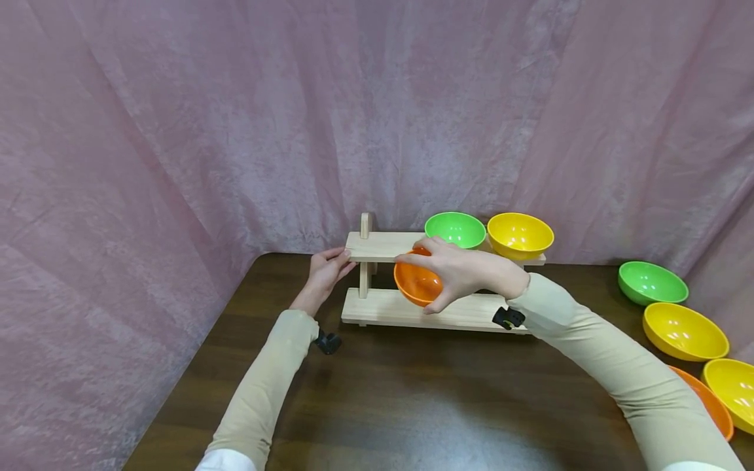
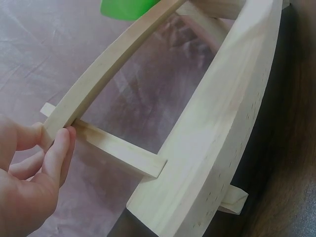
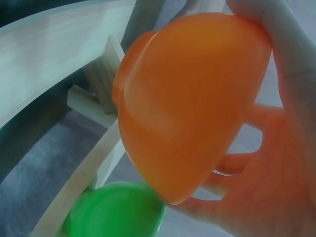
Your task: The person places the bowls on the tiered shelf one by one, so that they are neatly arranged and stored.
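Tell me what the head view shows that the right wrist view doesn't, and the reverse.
Only the head view shows the inside of the held orange bowl, the yellow bowl on the upper shelf, and the bowls at the table's right side: a second green bowl, two more yellow bowls and another orange bowl.

Only the right wrist view shows the held bowl's underside with its raised base ring.

Both show the right hand gripping that bowl, the wooden rack, and a green bowl at the rack.
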### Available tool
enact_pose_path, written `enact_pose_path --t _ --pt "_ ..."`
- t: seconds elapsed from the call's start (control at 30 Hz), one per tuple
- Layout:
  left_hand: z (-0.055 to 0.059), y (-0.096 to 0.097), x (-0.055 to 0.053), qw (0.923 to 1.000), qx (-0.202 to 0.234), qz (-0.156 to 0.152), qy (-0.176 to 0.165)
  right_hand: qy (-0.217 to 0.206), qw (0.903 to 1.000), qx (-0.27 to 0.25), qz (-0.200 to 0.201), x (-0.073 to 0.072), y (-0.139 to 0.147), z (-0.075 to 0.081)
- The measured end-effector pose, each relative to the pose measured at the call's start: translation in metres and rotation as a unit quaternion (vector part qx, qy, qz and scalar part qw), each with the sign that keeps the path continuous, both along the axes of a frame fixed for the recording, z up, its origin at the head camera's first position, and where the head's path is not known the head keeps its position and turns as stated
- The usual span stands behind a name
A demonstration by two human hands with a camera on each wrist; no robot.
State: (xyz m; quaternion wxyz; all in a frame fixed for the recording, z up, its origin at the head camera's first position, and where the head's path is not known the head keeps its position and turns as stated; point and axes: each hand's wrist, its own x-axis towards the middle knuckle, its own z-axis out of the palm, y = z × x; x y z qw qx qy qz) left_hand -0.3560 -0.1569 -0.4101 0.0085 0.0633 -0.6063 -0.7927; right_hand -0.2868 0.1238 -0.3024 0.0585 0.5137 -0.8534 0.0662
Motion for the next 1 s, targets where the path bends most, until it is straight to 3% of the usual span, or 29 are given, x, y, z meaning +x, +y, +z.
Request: enact_pose_path --t 0.23,1.0 --pt "0.000 0.002 0.002 1.0000 0.001 -0.001 -0.004 -0.015 0.9998 -0.011 0.000 -0.003 -0.006 0.002" --pt "-0.001 0.003 0.002 1.0000 0.007 0.002 0.002 -0.004 0.9997 -0.023 -0.006 -0.018 -0.025 0.003"
